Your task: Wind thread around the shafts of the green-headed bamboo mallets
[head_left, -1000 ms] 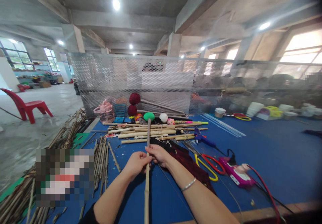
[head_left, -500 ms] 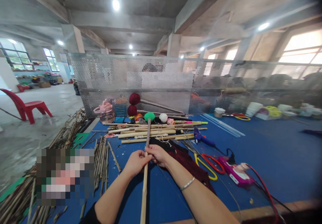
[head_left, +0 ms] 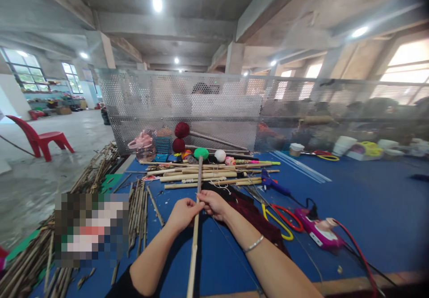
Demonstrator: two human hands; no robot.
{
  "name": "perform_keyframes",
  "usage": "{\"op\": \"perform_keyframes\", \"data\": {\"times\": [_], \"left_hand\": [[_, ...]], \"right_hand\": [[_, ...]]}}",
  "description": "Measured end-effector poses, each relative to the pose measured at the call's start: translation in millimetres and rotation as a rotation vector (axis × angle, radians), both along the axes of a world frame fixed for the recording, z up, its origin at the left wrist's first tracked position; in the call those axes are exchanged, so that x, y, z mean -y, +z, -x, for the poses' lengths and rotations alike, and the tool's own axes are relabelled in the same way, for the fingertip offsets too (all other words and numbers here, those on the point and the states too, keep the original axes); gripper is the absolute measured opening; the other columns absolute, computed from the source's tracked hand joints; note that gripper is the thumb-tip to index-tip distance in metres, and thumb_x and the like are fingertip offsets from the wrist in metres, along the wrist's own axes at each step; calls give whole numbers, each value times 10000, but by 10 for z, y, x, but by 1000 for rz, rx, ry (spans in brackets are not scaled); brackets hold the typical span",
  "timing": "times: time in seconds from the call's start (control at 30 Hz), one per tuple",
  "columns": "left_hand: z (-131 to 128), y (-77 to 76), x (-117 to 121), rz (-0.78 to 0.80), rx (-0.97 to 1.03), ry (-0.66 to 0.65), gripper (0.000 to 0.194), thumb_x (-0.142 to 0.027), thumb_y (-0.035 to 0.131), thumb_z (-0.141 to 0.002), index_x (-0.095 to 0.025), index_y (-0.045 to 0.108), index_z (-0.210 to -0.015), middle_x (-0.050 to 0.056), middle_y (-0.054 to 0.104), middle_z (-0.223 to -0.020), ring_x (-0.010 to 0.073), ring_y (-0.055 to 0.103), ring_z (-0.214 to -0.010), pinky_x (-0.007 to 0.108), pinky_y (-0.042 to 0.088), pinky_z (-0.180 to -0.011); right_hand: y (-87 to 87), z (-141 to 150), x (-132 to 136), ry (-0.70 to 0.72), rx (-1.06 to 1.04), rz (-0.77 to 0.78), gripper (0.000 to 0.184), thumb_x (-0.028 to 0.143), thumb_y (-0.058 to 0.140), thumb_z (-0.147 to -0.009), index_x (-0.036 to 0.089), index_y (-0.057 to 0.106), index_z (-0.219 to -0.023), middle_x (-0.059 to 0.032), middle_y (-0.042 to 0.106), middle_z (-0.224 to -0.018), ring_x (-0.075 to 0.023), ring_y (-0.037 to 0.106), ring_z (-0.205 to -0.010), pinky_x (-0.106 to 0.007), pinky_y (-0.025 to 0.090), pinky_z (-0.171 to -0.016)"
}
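Observation:
A long bamboo stick (head_left: 195, 240) with a green yarn ball (head_left: 201, 153) at its far end runs away from me over the blue table (head_left: 362, 199). My left hand (head_left: 181, 214) is closed round the stick near its middle. My right hand (head_left: 213, 203) pinches the stick just beyond the left hand, fingers pressed together on it. A silver bracelet (head_left: 253, 244) sits on my right wrist. Dark red cloth (head_left: 254, 220) lies under my right forearm.
Bamboo sticks (head_left: 201, 176) and several yarn balls lie across the far table. Red and yellow scissors (head_left: 279, 217), a blue glue gun (head_left: 273, 184) and a pink tool (head_left: 318, 232) lie to the right. Loose sticks (head_left: 137, 213) pile at left. A perforated screen (head_left: 234, 110) stands behind.
The stick's near end has swung slightly left and the view has shifted a little; both hands keep their hold on the stick at about the same place.

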State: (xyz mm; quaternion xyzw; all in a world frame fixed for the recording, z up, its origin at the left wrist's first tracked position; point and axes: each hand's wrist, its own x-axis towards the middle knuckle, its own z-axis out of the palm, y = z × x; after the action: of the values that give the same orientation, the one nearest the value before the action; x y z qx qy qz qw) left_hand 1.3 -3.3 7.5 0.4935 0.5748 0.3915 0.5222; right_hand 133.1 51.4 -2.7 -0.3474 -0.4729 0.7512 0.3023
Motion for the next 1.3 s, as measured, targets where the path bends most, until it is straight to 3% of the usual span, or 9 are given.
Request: {"op": "perform_keyframes", "data": {"times": [0.1, 0.23, 0.33, 0.5, 0.77, 0.83, 1.03, 1.17, 1.3], "left_hand": [[-5, -7, -2, -10, 95, -33, 424, -553, 613, -578, -163, 448, -586, -50, 449, -411, 62, 402, -346, 183, 302, -368], [-36, 19, 22, 113, 332, -157, 443, -559, 601, -595, -139, 481, -668, 2, 554, -579, 62, 485, -441, 172, 346, -423], [-47, 18, 31, 152, 304, -177, 447, -572, 576, -614, -145, 481, -704, 8, 563, -605, 73, 504, -457, 179, 359, -427], [-40, -17, 13, -22, 63, -49, 441, -540, 650, -546, -159, 467, -672, -55, 469, -453, 61, 416, -373, 187, 345, -390], [-37, 36, 27, 191, 408, -185, 364, -443, 643, -604, -126, 521, -735, 40, 601, -678, 82, 549, -518, 177, 387, -467], [-34, 31, 32, 184, 349, -182, 378, -472, 627, -610, -136, 510, -739, 25, 589, -654, 73, 523, -479, 175, 371, -437], [-36, -32, 17, -58, 31, -47, 393, -488, 662, -556, -146, 484, -624, -56, 451, -437, 56, 403, -351, 180, 318, -370], [-25, 16, 20, 75, 277, -128, 344, -451, 623, -633, -125, 528, -689, 10, 581, -590, 63, 491, -432, 167, 358, -405], [-10, 79, 30, 192, 472, -159, 274, -362, 596, -688, -113, 565, -797, 60, 634, -715, 81, 562, -519, 178, 415, -475]], "right_hand": [[31, -11, 8, 4, -27, 14, 367, 399, 674, -619, 168, 395, -682, 125, 291, -403, 6, 115, -319, -170, 3, -335], [45, -64, 6, 50, -86, 36, 358, 402, 669, -632, 151, 449, -761, 126, 275, -418, 5, 129, -328, -166, 11, -341], [25, -66, 4, 38, -58, 27, 364, 388, 683, -616, 152, 438, -745, 119, 320, -422, 9, 143, -324, -167, 8, -341], [1, -15, 4, -17, 9, 1, 395, 401, 699, -586, 167, 403, -703, 127, 308, -390, 10, 129, -303, -176, 2, -331], [32, -40, 18, 30, 2, 2, 398, 438, 679, -596, 164, 409, -698, 109, 367, -398, 10, 156, -294, -168, 18, -327], [16, -25, 23, 9, 20, -17, 402, 434, 686, -586, 163, 404, -681, 109, 369, -395, 11, 155, -291, -169, 24, -321], [-29, 29, 16, -31, 80, -87, 412, 464, 672, -592, 159, 409, -678, 87, 421, -418, 4, 205, -286, -167, 63, -306], [-16, -14, -8, 22, 23, -25, 391, 446, 666, -619, 163, 406, -689, 117, 334, -402, 9, 155, -298, -162, 36, -319], [-4, -62, -17, 57, -12, -8, 376, 434, 667, -625, 153, 429, -704, 97, 392, -441, 10, 209, -295, -159, 47, -322]]}}
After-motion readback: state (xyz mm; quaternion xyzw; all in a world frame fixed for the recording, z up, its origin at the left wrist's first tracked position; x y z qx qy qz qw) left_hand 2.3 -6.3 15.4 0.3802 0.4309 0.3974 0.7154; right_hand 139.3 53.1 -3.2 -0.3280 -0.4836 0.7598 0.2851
